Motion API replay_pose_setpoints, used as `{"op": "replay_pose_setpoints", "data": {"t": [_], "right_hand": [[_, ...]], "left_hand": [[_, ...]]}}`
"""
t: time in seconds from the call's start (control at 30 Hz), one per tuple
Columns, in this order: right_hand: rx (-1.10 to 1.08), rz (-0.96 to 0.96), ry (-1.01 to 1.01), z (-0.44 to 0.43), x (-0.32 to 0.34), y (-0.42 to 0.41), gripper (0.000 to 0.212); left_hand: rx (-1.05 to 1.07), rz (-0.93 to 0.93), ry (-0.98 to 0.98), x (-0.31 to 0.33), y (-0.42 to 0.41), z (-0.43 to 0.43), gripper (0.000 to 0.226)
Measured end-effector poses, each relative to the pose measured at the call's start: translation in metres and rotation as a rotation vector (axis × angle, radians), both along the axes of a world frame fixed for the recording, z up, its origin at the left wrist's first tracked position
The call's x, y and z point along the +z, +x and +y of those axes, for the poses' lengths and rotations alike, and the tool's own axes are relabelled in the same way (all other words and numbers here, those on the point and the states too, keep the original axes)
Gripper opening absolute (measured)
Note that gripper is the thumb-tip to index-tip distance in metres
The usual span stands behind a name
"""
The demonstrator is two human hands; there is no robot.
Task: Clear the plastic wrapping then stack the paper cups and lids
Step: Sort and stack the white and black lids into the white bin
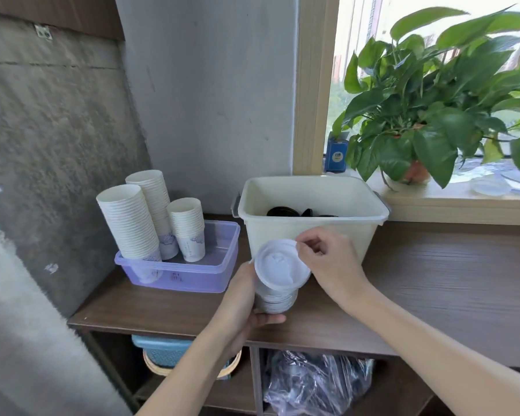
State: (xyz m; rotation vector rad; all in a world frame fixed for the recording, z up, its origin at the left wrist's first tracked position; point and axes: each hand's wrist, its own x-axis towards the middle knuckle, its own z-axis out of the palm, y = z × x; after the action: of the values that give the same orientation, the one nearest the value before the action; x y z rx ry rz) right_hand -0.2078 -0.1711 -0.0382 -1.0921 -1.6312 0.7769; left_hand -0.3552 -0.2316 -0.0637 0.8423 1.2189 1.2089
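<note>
My left hand [240,298] curls around a stack of white lids [275,301] at centre frame, and my right hand [330,265] pinches the top lid [279,265] by its rim. Just behind stands a cream bin [270,232]. At centre left, stacked paper cups [129,223] stand in a purple tray [186,274] on the counter [433,280].

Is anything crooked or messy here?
Yes. In the purple tray, the front cup stack and the back cup stack lean left instead of standing straight. The top white lid sits tilted on the lid stack held by the left hand. The right hand pinches its rim. Nothing looks spilled.
</note>
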Motion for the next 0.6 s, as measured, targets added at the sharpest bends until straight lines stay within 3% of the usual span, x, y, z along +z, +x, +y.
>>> {"op": "replay_pose_setpoints", "data": {"t": [0.33,0.43,0.6], "right_hand": [[-0.054,-0.011,0.024,0.001,-0.029,-0.013,0.014],[-0.054,-0.013,0.008,0.002,-0.035,-0.014,0.011],[-0.045,-0.030,0.012,0.001,-0.045,-0.015,0.010]], "left_hand": [[0.021,-0.034,-0.058,-0.015,-0.006,0.010,0.046],[-0.025,0.022,-0.025,-0.019,-0.007,0.013,0.058],[-0.049,0.117,0.064,-0.026,-0.009,0.019,0.059]]}}
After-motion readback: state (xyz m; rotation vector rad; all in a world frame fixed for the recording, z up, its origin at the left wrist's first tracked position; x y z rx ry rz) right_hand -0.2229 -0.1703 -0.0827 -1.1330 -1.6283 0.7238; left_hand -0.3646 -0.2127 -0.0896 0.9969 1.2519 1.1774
